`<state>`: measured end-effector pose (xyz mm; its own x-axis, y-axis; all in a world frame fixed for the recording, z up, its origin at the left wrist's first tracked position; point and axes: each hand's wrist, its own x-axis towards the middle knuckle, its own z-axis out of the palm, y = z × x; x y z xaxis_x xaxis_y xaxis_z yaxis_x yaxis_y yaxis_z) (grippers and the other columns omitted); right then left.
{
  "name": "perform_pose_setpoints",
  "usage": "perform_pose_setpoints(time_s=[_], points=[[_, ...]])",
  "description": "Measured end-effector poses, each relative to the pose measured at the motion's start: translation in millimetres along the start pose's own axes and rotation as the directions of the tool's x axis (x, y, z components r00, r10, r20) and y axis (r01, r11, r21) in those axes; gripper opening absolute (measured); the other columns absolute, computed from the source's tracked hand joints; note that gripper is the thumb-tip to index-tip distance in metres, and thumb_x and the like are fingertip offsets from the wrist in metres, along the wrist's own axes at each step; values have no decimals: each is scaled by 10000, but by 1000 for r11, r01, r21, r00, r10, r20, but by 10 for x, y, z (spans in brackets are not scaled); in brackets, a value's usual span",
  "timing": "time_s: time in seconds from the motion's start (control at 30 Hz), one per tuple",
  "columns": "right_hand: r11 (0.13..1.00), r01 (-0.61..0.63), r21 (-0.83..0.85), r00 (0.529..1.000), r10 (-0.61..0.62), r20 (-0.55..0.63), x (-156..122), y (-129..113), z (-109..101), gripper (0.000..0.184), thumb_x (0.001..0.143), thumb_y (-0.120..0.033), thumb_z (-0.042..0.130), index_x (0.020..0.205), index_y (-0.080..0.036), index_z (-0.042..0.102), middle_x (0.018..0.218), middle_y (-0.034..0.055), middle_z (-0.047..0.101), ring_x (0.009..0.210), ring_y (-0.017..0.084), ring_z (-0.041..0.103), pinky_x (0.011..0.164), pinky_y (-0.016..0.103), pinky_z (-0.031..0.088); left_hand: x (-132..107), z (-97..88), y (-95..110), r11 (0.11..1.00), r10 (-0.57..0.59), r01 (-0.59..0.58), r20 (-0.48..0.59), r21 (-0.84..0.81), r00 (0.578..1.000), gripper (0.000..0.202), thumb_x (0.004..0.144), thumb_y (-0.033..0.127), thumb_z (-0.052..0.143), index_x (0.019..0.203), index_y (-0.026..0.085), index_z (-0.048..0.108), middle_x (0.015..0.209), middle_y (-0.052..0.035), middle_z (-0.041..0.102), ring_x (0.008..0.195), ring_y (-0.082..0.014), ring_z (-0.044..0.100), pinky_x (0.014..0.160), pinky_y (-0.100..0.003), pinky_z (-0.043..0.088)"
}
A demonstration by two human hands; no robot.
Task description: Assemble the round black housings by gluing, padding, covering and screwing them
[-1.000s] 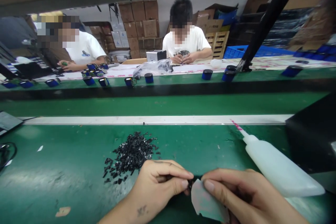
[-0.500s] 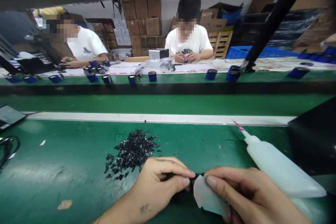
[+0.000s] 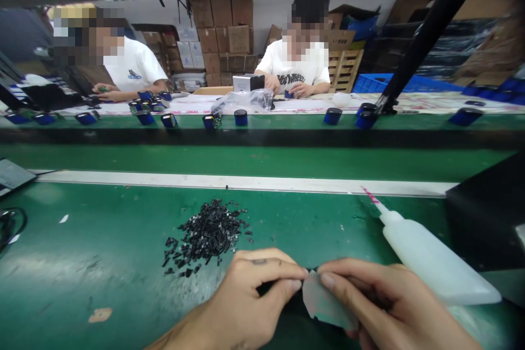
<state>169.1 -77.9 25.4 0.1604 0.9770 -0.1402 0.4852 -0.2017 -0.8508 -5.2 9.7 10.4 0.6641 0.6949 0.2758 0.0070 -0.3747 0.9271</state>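
Pinching a small black piece (image 3: 311,272) between thumb and forefinger, the worker's left hand (image 3: 246,301) meets the right hand (image 3: 381,306) fingertip to fingertip, low over the green bench (image 3: 102,262). The right hand's thumb and forefinger are pressed together on the top edge of a pale sheet (image 3: 324,303), which hangs below them.

A second ago the black piece showed plainly in the gap between the two hands. Now the fingertips (image 3: 293,286) have closed up and only a sliver of it shows at the sheet's upper corner. By the look of it, the piece is now being held against the sheet rather than clear of it.

A heap of loose black parts (image 3: 209,232) lies just beyond the left fingers, unchanged.

Just past the right knuckles a white squeeze bottle (image 3: 430,262) lies on its side, its pink-tipped nozzle pointing away from the fingers; its milky wall hides how full it is. Outward of the right hand stands a black box (image 3: 488,213), its inside out of sight.

Well beyond the fingers, two people work across the line among blue cylinders (image 3: 240,117). A clear plastic bag (image 3: 244,101) there holds something too blurred to tell.
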Motion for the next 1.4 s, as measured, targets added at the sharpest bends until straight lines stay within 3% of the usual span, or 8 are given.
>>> perform_pose_setpoints(time_s=[0.1,0.23,0.57,0.87,0.97,1.1,1.23,1.4], points=[[915,316,-249,910,-367,-193,-20,118,-58,254,877,-424,627,1048,-251,699,789,14,693,457,77,552,428,142,471,0,11,21,998,-64,63,-46,-25,997,235,801,60,620,869,202,795,780,-39,751,707,-147,688,687,-230,531],[724,547,-420,786,-617,-41,-32,213,-182,273,810,-370,729,1061,-264,717,1185,58,641,770,153,693,648,176,592,-24,52,11,985,-140,132,-67,-115,988,228,785,76,628,844,223,792,794,-29,740,731,-153,678,685,-244,517],[977,212,-16,977,-212,15,43,207,-397,180,724,-384,789,861,-267,779,1052,81,698,962,245,679,814,272,584,122,219,21,919,-326,313,-18,-238,945,219,769,170,660,948,222,775,850,-15,707,642,-105,540,610,-225,434],[955,63,289,997,-48,-57,80,352,-305,312,597,-437,849,814,-222,783,1002,124,709,920,281,676,778,344,589,128,148,-122,878,-394,429,190,-211,899,214,723,246,707,894,133,771,1011,-80,671,542,-77,528,386,-173,408],[946,69,316,998,-67,-20,64,323,-328,306,615,-421,844,827,-210,777,1021,128,704,918,274,678,780,337,590,200,199,-137,856,-441,477,198,-201,875,222,685,238,735,879,135,767,752,-17,651,414,-46,459,331,-155,372],[960,228,163,972,-235,20,32,241,-366,202,703,-344,810,873,-245,766,1055,81,692,968,221,666,847,266,562,267,241,-179,803,-518,563,237,-196,822,311,689,234,709,981,131,732,469,54,553,327,-84,474,302,-173,405],[847,523,-91,848,-507,153,13,228,-390,181,831,-212,705,1005,-248,739,1081,65,670,962,178,641,803,226,562,288,239,-211,725,-555,648,358,-235,751,413,713,213,671,1114,117,698,423,28,600,321,-102,520,320,-180,455],[697,664,-271,743,-570,352,6,260,-423,269,915,-186,594,1158,-272,670,1171,79,600,999,182,604,789,234,560,293,222,-251,618,-536,678,417,-399,734,400,657,191,727,1042,82,724,463,-10,645,366,-118,581,356,-207,519]])
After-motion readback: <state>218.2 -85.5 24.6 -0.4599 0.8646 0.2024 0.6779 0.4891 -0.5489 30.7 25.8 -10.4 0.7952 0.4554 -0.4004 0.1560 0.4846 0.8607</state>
